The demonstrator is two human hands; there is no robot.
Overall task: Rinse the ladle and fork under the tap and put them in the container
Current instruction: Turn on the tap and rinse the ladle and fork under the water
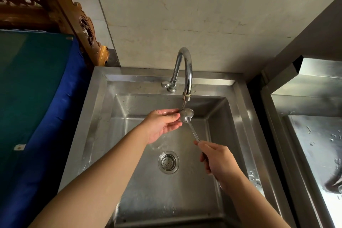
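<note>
A steel ladle [187, 115] is held over the sink basin, its bowl right under the spout of the curved chrome tap [187, 72], where water runs onto it. My right hand [215, 159] grips the ladle's handle at the lower end. My left hand [164, 122] touches the ladle's bowl from the left, thumb and fingers on its rim. No fork and no container can be made out in this view.
The steel sink [103, 102] has a round drain strainer [168, 162] in the basin floor. A second wet steel basin [314, 135] lies to the right. A blue and green covered surface [37, 98] and carved wooden furniture [79, 20] stand at the left.
</note>
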